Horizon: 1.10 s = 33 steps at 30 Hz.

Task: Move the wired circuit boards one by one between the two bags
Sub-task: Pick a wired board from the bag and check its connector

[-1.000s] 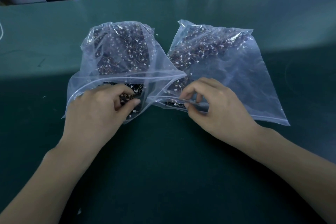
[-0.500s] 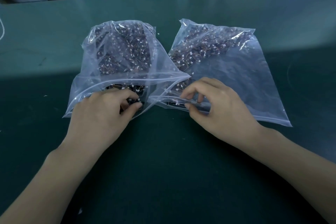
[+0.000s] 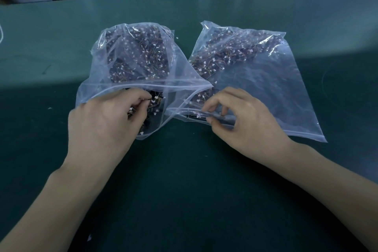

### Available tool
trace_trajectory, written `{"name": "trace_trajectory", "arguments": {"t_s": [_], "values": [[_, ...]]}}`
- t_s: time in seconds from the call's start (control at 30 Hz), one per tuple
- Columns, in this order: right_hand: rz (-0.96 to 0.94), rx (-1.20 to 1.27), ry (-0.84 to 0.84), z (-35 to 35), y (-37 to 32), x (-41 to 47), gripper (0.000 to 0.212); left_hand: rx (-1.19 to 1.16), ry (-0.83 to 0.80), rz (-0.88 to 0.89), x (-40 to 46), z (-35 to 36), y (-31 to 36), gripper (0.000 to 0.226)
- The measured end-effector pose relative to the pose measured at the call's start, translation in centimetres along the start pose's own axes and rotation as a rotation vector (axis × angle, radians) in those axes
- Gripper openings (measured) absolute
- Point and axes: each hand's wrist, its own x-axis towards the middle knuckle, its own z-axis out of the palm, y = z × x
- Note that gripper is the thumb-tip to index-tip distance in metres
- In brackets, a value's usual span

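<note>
Here, wired circuit boards (image 3: 137, 55) fill two clear bags on the green table (image 3: 184, 190); the left hand (image 3: 102, 122), inside the left bag (image 3: 131, 88), pinches a board's wires; the right hand (image 3: 241, 120) pinches the right bag (image 3: 266, 88) at its mouth edge.

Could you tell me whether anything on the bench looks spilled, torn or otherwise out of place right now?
Nothing serious stands out. Both clear bags look whole, and the wired boards stay inside them. Only a few tiny white specks lie loose on the green mat; what they are is unclear.
</note>
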Motion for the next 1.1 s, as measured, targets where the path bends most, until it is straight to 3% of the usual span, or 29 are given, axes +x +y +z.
{"name": "trace_trajectory", "arguments": {"t_s": [0.23,0.53,0.73,1.1], "values": [[-0.007,-0.012,-0.001,0.2,0.0,-0.1,0.019,-0.063,0.062,0.03,-0.1,0.2,0.0,0.005],[-0.02,0.124,0.034,0.0,-0.7,0.0,0.016,-0.354,0.091,0.229,-0.7,0.6,1.5,0.011],[0.047,0.339,-0.069,-0.1,-1.2,0.1,0.037,-0.487,0.095,0.301,-1.2,0.4,3.3,0.009],[0.074,0.501,-0.065,-0.5,-1.9,0.1,0.02,-0.517,0.087,0.358,-0.9,0.4,3.7,0.006]]}}
